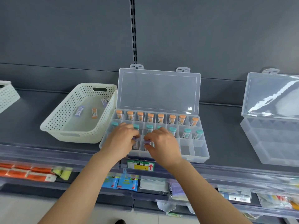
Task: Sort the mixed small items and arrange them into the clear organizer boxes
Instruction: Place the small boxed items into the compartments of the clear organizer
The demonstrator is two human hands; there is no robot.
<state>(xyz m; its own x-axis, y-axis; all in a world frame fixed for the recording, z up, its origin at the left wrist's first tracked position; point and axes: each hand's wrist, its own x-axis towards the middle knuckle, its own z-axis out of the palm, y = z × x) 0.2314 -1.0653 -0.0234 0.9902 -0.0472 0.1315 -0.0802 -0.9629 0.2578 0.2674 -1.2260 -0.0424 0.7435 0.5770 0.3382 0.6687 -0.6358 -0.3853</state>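
A clear organizer box [200, 155] lies open on the grey shelf, lid up. Orange-capped tubes [150, 117] fill its back row and teal-capped tubes [187, 133] stand in the middle row. My left hand [120, 141] pinches a purple-capped tube [135, 139] over a front-row compartment. Close beside it, my right hand [162, 143] pinches another purple-capped tube [146, 142] over the neighbouring compartment. Both hands hide most of the front row's left half. A white perforated basket [53, 125] to the left holds two purple tubes [79, 111] and one orange tube [94, 113].
A second clear organizer box [262, 143] stands open at the right. Another white basket [7, 96] shows at the far left edge. Below the shelf edge, lower shelves hold packaged goods and a price tag [140, 165] with a red arrow.
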